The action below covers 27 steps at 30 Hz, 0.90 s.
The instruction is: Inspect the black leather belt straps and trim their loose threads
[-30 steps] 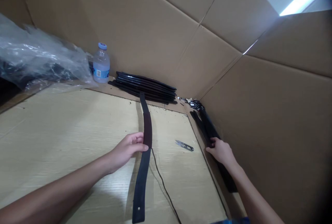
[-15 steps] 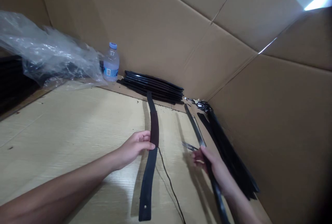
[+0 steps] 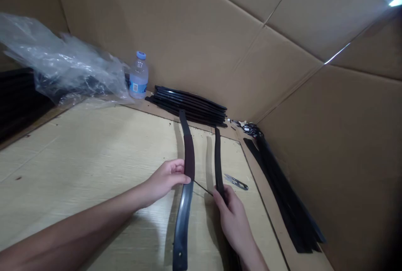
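A long black strap (image 3: 186, 187) lies lengthwise on the pale wooden board (image 3: 94, 158). My left hand (image 3: 165, 179) rests on its left edge, fingers curled against it. My right hand (image 3: 234, 216) is closed round a second, narrower black strap (image 3: 217, 158) held just right of the first, its far end pointing away from me. A thin black cord (image 3: 201, 188) runs between the two straps.
Small thread snips (image 3: 237, 182) lie right of the straps. A stack of black straps (image 3: 188, 105) sits at the back, more straps (image 3: 282, 191) along the right cardboard wall. A water bottle (image 3: 138, 76) and a crumpled plastic bag (image 3: 59, 68) stand at the back left.
My right hand took a narrow strap from the pile at the right wall and carried it left, beside the first strap. My left hand stayed on the first strap.
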Each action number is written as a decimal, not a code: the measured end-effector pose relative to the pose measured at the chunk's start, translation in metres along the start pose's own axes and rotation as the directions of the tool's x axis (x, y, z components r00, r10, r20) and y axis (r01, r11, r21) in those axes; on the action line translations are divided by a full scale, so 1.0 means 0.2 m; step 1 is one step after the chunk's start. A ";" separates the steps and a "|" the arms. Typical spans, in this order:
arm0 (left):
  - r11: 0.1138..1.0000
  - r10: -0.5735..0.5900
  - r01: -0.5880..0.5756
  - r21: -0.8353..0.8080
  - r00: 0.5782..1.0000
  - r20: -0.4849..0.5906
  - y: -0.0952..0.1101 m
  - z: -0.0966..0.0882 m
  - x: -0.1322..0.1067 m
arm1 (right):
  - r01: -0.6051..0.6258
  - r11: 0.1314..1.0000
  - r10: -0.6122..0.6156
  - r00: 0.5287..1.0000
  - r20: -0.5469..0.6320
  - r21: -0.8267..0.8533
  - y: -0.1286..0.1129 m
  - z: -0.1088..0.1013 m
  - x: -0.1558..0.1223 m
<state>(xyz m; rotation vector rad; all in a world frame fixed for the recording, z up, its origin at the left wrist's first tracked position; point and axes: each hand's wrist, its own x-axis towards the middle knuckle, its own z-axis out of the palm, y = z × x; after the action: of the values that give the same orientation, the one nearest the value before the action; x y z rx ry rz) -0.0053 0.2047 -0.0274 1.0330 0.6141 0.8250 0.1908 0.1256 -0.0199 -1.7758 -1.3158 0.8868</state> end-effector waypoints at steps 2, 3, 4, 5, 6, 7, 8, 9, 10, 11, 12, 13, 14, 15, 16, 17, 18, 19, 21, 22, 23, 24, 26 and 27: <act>0.998 0.006 -0.007 0.066 1.000 0.013 -0.01 0.01 -0.01 | 0.037 0.983 -0.037 0.999 0.000 -0.179 0.00 -0.02 0.05; 0.994 0.010 -0.011 0.108 1.000 0.010 -0.01 0.01 -0.01 | 0.050 0.965 -0.053 0.999 -0.006 -0.258 0.01 -0.02 0.06; 0.988 0.014 -0.015 0.151 1.000 0.003 -0.01 0.02 -0.01 | 0.065 0.941 -0.073 0.997 -0.010 -0.331 0.01 -0.02 0.08; 0.981 0.016 -0.015 0.191 1.000 -0.004 -0.02 0.02 -0.02 | 0.084 0.915 -0.096 0.995 -0.010 -0.395 0.01 -0.01 0.09; 0.974 0.016 -0.013 0.225 1.000 -0.012 -0.02 0.03 -0.02 | 0.104 0.886 -0.120 0.993 -0.008 -0.451 0.02 0.00 0.10; 0.968 0.014 -0.008 0.250 1.000 -0.021 -0.03 0.03 -0.02 | 0.122 0.856 -0.144 0.989 -0.006 -0.502 0.03 0.00 0.10; 0.964 0.010 -0.001 0.267 0.999 -0.032 -0.03 0.04 -0.02 | 0.138 0.827 -0.168 0.986 -0.005 -0.546 0.03 0.01 0.10; 0.961 0.006 0.006 0.278 0.999 -0.042 -0.04 0.04 -0.02 | 0.148 0.798 -0.189 0.982 -0.009 -0.584 0.04 0.02 0.11; 0.958 0.001 0.014 0.288 0.999 -0.052 -0.04 0.04 -0.02 | 0.153 0.771 -0.207 0.978 -0.016 -0.618 0.05 0.02 0.11; 0.954 -0.004 0.023 0.298 0.998 -0.065 -0.05 0.05 -0.02 | 0.155 0.747 -0.224 0.974 -0.025 -0.647 0.06 0.02 0.11; 0.951 -0.007 0.031 0.308 0.997 -0.080 -0.05 0.05 -0.02 | 0.155 0.725 -0.238 0.971 -0.033 -0.671 0.06 0.03 0.11; 0.948 -0.012 0.040 0.316 0.996 -0.090 -0.05 0.05 -0.02 | 0.156 0.705 -0.250 0.968 -0.037 -0.692 0.06 0.03 0.12; 0.946 -0.017 0.048 0.320 0.995 -0.098 -0.05 0.06 -0.02 | 0.158 0.687 -0.259 0.965 -0.036 -0.709 0.06 0.04 0.12; 0.947 -0.021 0.052 0.318 0.995 -0.102 -0.06 0.06 -0.02 | 0.158 0.670 -0.265 0.964 -0.034 -0.725 0.06 0.04 0.11; 0.948 -0.025 0.056 0.314 0.994 -0.102 -0.06 0.06 -0.02 | 0.158 0.655 -0.269 0.963 -0.032 -0.739 0.06 0.05 0.11; 0.949 -0.028 0.058 0.309 0.995 -0.101 -0.06 0.07 -0.03 | 0.156 0.644 -0.271 0.962 -0.032 -0.749 0.06 0.05 0.11; 0.950 -0.032 0.061 0.306 0.995 -0.098 -0.06 0.07 -0.03 | 0.155 0.638 -0.271 0.962 -0.032 -0.754 0.05 0.06 0.11; 0.950 -0.034 0.063 0.307 0.995 -0.098 -0.06 0.07 -0.03 | 0.155 0.637 -0.271 0.962 -0.030 -0.755 0.05 0.06 0.11; 0.945 -0.037 0.068 0.319 0.994 -0.103 -0.07 0.07 -0.03 | 0.172 0.635 -0.286 0.958 -0.023 -0.753 0.05 0.05 0.11; 0.943 -0.039 0.070 0.324 0.994 -0.103 -0.07 0.06 -0.03 | 0.182 0.625 -0.301 0.953 -0.019 -0.759 0.05 0.03 0.12; 0.942 -0.039 0.072 0.329 0.994 -0.104 -0.07 0.06 -0.03 | 0.188 0.607 -0.320 0.947 -0.022 -0.772 0.06 0.01 0.13; 0.941 -0.040 0.072 0.331 0.994 -0.104 -0.06 0.06 -0.03 | 0.190 0.584 -0.340 0.940 -0.026 -0.789 0.07 -0.02 0.15; 0.941 -0.044 0.075 0.329 0.994 -0.099 -0.06 0.06 -0.03 | 0.174 0.538 -0.376 0.925 -0.051 -0.825 0.10 -0.09 0.19; 0.942 -0.046 0.076 0.328 0.994 -0.098 -0.05 0.06 -0.03 | 0.170 0.523 -0.388 0.920 -0.056 -0.835 0.11 -0.13 0.21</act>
<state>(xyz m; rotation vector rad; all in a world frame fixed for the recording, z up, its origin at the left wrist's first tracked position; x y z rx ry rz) 0.0037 0.1922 -0.0327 1.2798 0.8780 0.7294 0.2323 0.1571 -0.0313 -2.1293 -1.9623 -0.2330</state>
